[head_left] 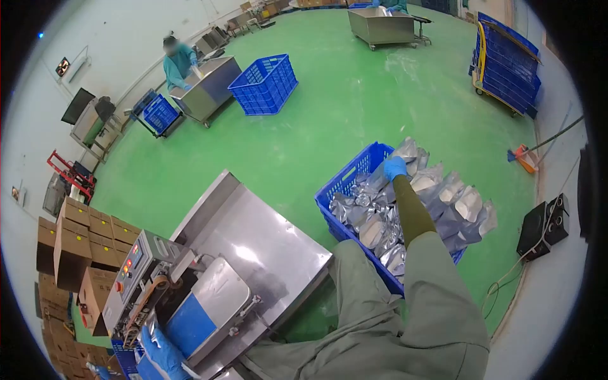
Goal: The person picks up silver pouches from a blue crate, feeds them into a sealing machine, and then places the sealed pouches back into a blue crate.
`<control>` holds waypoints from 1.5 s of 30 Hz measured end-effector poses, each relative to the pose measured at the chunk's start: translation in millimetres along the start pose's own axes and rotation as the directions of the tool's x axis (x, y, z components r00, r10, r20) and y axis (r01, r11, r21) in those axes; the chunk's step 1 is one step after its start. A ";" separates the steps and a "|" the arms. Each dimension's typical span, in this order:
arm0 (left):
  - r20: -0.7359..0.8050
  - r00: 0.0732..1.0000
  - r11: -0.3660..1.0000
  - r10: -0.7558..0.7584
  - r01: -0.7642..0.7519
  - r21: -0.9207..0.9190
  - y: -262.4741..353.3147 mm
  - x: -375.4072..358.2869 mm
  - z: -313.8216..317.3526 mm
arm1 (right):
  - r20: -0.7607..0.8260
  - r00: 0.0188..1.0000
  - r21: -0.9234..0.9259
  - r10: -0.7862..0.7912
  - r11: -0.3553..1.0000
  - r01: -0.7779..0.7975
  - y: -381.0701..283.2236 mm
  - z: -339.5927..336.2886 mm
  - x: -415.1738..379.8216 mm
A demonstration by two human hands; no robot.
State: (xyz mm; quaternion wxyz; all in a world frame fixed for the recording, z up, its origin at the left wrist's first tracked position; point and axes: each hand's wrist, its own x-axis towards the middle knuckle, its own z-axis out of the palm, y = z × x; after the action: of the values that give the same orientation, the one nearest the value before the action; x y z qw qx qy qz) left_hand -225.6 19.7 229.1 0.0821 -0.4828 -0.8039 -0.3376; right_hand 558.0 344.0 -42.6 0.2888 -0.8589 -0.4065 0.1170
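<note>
One blue crate (pixel 378 153): centre right; my right hand (pixel 395 167) touches a pouch (pixel 406 151).
Machine (pixel 142 259): lower left; left hand (pixel 163 354) beside.
Fingers: both hands, I can't tell whether gripping.

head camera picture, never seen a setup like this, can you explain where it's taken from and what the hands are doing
There is no robot here: one person works with two gloved hands, and the camera sits on that person's head, looking forward and down. The curved edges come from its wide view.

The right hand, in a blue glove, reaches to silver foil pouches packed in a blue plastic lattice crate. It touches one, but its grip is unclear.

The left hand, also blue-gloved, is beside a grey metal machine with lit red indicators. What it holds, if anything, is hard to see.

That machine and a flat blue-and-silver plate stand on a shiny steel table.
</note>
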 end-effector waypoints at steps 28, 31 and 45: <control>-0.232 0.973 0.610 -0.016 -0.174 -0.773 90.1 28.3 52.8 | 0.159 0.216 0.859 -0.963 0.242 0.450 -464.5 -216.4 -410.7; -0.175 0.984 0.576 0.031 -0.161 -0.801 97.1 32.0 41.9 | 0.272 0.209 0.868 -0.939 0.333 0.368 -427.9 -169.1 -401.6; -0.043 0.999 0.712 -0.010 -0.023 -0.702 105.9 12.3 120.8 | 0.189 0.441 0.976 -0.878 0.118 -0.184 -439.6 -23.8 -452.0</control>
State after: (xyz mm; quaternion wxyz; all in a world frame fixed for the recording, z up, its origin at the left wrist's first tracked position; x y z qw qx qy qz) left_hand -120.5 136.1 192.1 -0.0885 -0.4733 -0.6119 -0.6275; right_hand 0.8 209.2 221.1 0.5412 -0.1749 -0.5501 0.6115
